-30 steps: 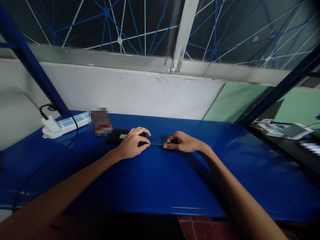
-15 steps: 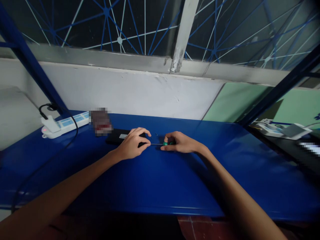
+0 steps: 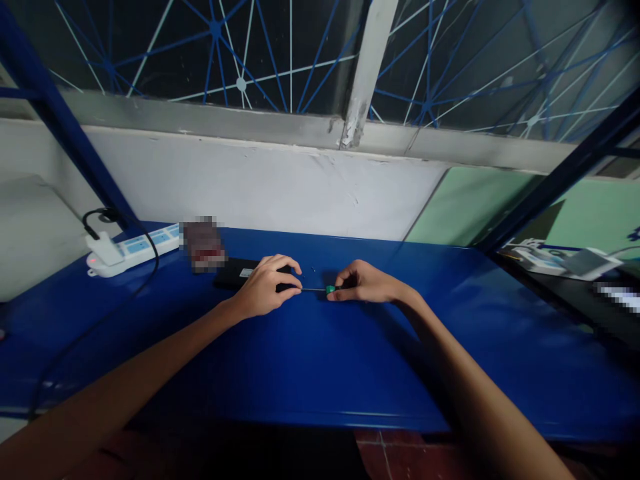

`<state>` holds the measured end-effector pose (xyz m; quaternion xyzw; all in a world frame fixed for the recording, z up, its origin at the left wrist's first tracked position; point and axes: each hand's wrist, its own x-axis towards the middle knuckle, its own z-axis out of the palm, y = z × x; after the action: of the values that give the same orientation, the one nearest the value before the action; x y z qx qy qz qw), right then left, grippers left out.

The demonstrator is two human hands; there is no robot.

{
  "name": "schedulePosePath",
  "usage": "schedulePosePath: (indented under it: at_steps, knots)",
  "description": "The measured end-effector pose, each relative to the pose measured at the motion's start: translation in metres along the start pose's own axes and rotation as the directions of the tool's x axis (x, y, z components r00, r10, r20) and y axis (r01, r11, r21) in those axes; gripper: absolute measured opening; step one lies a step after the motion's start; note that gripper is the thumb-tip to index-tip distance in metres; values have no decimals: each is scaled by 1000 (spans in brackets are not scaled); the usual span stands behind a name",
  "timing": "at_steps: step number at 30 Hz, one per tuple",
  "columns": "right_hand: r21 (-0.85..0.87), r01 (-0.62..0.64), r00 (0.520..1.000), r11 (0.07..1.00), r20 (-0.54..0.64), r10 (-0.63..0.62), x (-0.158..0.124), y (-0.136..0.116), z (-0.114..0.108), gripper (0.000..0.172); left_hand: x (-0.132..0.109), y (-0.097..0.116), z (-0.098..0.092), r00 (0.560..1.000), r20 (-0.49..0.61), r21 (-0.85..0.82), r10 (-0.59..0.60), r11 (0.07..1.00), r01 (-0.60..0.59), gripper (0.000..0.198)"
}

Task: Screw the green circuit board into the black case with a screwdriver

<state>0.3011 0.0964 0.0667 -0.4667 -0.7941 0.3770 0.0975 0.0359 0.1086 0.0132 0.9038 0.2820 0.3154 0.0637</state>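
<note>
A screwdriver [image 3: 331, 290] with a green handle lies level just above the blue table, its thin metal shaft pointing left. My right hand [image 3: 367, 283] is closed on the handle, thumb in front and forefinger behind. My left hand [image 3: 265, 287] grips the right end of a flat black case [image 3: 233, 275] with a small white label, thumb on the near side and fingers over the far side. The shaft reaches my left thumb tip, which hides the screwdriver's point. Behind the shaft lie a few tiny dark pieces [image 3: 313, 269], too small to make out.
A white power strip [image 3: 145, 244] with a plug and black cable [image 3: 156, 257] stands at the left. Beside it is a blurred dark item [image 3: 204, 245]. The blue table [image 3: 320, 367] runs to a wall below windows. White devices [image 3: 583, 263] sit at the far right.
My right hand has shifted slightly right and its fingers have moved back along the handle, so more green shows. My left hand and the black case stay nearly still.
</note>
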Motion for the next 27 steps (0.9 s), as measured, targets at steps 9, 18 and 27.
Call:
schedulePosePath:
  at_steps: [9, 18, 27]
  knots:
    - [18, -72, 997, 997, 11, 72, 3, -2, 7, 37, 0, 5, 0, 999, 13, 32, 38, 999, -39, 23]
    - [47, -82, 996, 996, 49, 80, 2, -4, 6, 44, 1, 5, -2, 997, 77, 60, 26, 998, -31, 24]
    - [-4, 55, 998, 998, -1, -55, 1, 4, -1, 41, 1, 4, 1, 999, 33, 37, 8, 999, -10, 17]
